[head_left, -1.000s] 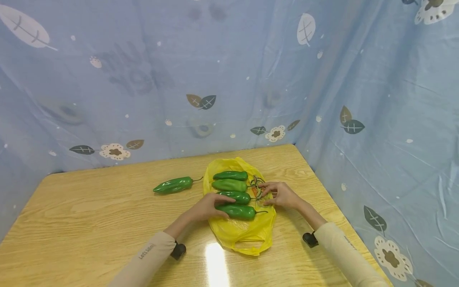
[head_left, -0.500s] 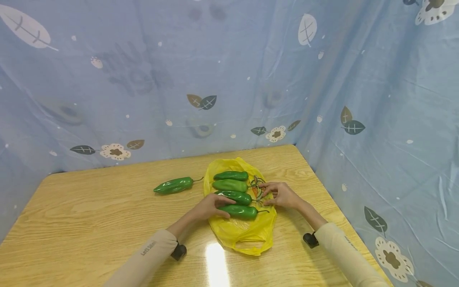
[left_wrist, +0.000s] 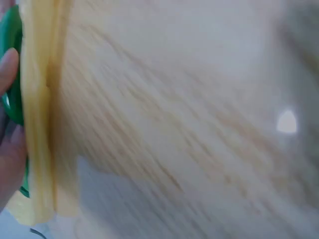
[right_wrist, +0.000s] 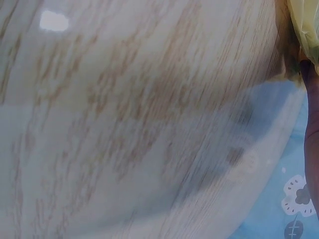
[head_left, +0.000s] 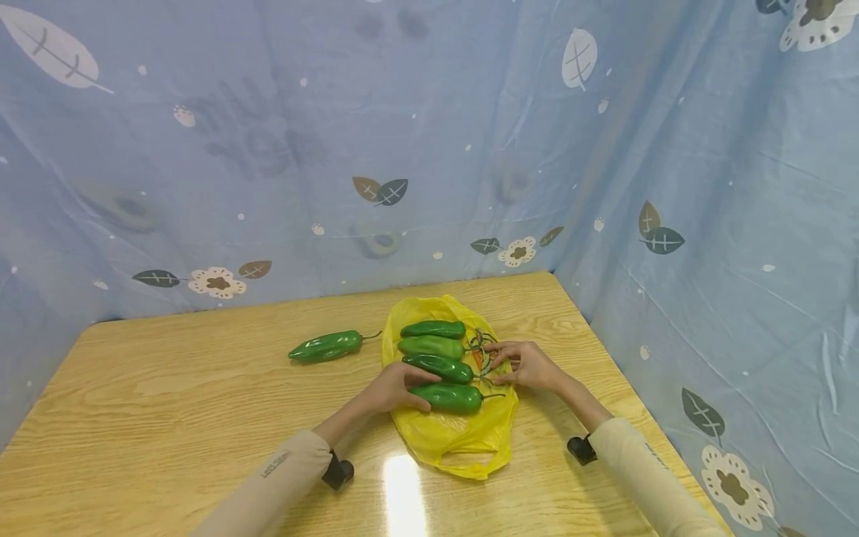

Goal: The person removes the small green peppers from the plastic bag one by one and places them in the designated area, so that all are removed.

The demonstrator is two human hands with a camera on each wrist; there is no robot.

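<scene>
In the head view, several long green peppers lie side by side on a flattened yellow plastic bag [head_left: 429, 440]. My left hand [head_left: 396, 386] reaches in from the left and grips the nearest green pepper [head_left: 451, 398] by its left end, thumb on the near side and fingers over the far side. Those fingers also overlap the green pepper [head_left: 439, 365] behind it. At the stem ends, my right hand [head_left: 530, 365] rests over the bag's right edge, fingers and thumb apart. Beside its fingertips are thin stems and a small orange piece [head_left: 477, 358].
Another green pepper [head_left: 326, 347] lies on the wooden table [head_left: 201, 403], left of the bag, its stem pointing toward it. A blue patterned curtain [head_left: 302, 149] hangs along the table's back and right side.
The two nearest peppers have shifted slightly right at the left hand, and the second has turned a little. The right hand holds nearly the same place.
</scene>
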